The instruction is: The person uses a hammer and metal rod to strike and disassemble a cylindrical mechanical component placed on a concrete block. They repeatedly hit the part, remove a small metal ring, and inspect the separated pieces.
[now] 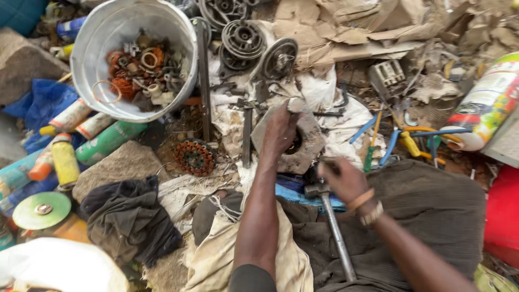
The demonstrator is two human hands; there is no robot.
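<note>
My left hand reaches forward and grips a grey metal part held against a flat grey block with a round hole in it. My right hand, with a band at the wrist, is closed around a hammer whose metal handle runs back over my lap; its head lies just below the block. A rusty copper-wound stator lies on the ground to the left of my left arm.
A large grey metal bowl of copper coils and small parts stands at the upper left. Spray cans lie left. Pulleys and torn cardboard lie beyond. Pliers and screwdrivers lie right, a dark cloth lower left.
</note>
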